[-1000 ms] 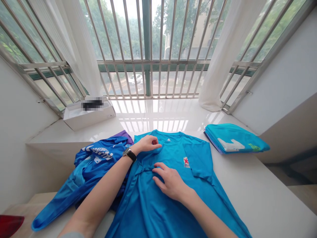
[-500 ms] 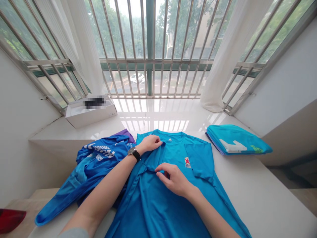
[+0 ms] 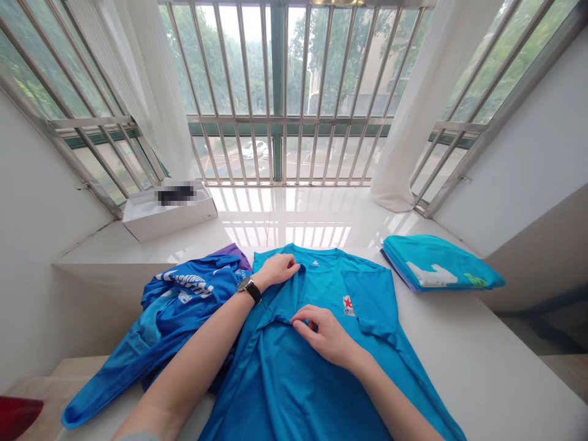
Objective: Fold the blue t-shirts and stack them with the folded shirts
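Observation:
A turquoise T-shirt [image 3: 312, 367] lies spread on the white ledge [image 3: 463, 343], collar towards the window, with both sleeves folded in over the chest. My left hand [image 3: 275, 269], a black watch on its wrist, pinches the folded left sleeve near the shoulder. My right hand [image 3: 324, 331] is closed on the fabric at the lower edge of that same sleeve, fingers curled over the cloth. A small red and white logo [image 3: 348, 304] shows on the chest, just right of my right hand.
A heap of darker blue and purple shirts [image 3: 184, 300] lies at the left. A stack of folded turquoise shirts [image 3: 436, 263] sits at the right. A white box [image 3: 169, 211] stands at the back left by the barred window. A red object [image 3: 18, 413] shows at the bottom left.
My right hand went from lying flat with spread fingers to pinching the sleeve's lower edge. My left hand kept its grip near the shoulder. The view shifted slightly.

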Motion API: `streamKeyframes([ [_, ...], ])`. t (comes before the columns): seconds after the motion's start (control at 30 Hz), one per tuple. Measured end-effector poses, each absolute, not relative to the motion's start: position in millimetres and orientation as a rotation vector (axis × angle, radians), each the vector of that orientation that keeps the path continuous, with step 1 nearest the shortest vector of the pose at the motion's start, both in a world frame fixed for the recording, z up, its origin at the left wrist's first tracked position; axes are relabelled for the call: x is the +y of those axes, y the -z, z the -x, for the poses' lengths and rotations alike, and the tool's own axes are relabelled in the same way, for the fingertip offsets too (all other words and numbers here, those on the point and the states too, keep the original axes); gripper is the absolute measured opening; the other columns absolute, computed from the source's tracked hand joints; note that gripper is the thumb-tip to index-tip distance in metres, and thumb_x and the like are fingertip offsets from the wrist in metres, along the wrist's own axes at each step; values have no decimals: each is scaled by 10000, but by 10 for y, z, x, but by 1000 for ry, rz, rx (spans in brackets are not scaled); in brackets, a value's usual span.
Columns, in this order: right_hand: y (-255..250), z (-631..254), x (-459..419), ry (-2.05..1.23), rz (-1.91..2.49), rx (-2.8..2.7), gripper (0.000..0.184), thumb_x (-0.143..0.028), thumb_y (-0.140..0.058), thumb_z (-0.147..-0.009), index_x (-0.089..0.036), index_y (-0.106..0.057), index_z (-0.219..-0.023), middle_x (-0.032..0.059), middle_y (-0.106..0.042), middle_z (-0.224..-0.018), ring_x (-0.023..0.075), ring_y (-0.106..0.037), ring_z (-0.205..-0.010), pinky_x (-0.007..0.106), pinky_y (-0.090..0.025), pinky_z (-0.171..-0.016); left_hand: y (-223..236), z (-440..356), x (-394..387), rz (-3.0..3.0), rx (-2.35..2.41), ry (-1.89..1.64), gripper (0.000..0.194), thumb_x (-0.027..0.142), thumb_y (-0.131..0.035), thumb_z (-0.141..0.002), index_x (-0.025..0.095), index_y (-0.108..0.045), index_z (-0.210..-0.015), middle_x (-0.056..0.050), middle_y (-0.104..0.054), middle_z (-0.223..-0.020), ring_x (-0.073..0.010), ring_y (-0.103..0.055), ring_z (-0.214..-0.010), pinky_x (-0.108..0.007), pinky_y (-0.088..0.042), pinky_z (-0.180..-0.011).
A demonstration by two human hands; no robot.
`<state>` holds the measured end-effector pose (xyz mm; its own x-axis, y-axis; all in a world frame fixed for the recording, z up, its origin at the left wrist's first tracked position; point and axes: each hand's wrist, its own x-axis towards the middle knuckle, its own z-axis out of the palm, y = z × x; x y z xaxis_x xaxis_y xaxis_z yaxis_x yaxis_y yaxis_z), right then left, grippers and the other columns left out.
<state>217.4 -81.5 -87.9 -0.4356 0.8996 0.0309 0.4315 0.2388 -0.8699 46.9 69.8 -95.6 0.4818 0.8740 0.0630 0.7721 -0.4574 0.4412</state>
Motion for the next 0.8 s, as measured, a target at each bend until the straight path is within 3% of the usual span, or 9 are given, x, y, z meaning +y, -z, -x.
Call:
streamKeyframes([
  [0.17,899,-2179,-820,-1101,1230,-2046,233,-330,-550,-935,-206,-747,-918,44,-711,-914,154,-613,-749,260,-448,-659,933,-475,700,-2308,1143,-431,365,350,-380,-985,198,-654,-798,-22,-711,-804,-162,-640,-751,-245,-465,-706],
  [0.27,902,-2175,-810,-1103,1210,-2056,251,-334,-543,-940,-201,-746,-875,42,-710,-899,152,-615,-750,256,-444,-657,969,-464,718,-2381,1129,-520,245,290,-461,-952,190,-684,-946,-50,-708,-952,-184,-643,-883,-266,-483,-807],
  [0.4,890,-2171,-799,-1098,1211,-2045,276,-334,-541,-940,-194,-734,-801,37,-712,-868,151,-614,-747,255,-442,-667,1001,-448,723,-2550,1149,-500,256,370,-575,-919,221,-696,-1088,-82,-653,-1109,-234,-609,-1013,-344,-468,-924],
  [0.53,896,-2164,-806,-1118,1256,-2013,222,-327,-557,-922,-208,-738,-873,23,-719,-855,147,-593,-716,252,-435,-641,975,-448,694,-2631,1141,-415,292,458,-618,-892,242,-688,-1077,-81,-622,-1099,-240,-605,-988,-353,-480,-887],
  [0.67,904,-2146,-817,-1177,1264,-1937,234,-287,-578,-891,-222,-713,-1070,38,-697,-1027,107,-555,-641,252,-460,-649,959,-462,659,-2659,1219,-354,346,516,-618,-872,227,-627,-1062,-76,-600,-1080,-233,-615,-948,-313,-492,-769],
  [0.8,903,-2138,-810,-1183,1254,-1927,231,-277,-570,-889,-214,-723,-1051,49,-683,-1060,96,-537,-619,253,-463,-645,949,-472,646,-2681,1354,-277,459,648,-564,-851,212,-586,-994,-66,-624,-989,-242,-632,-869,-310,-465,-687],
])
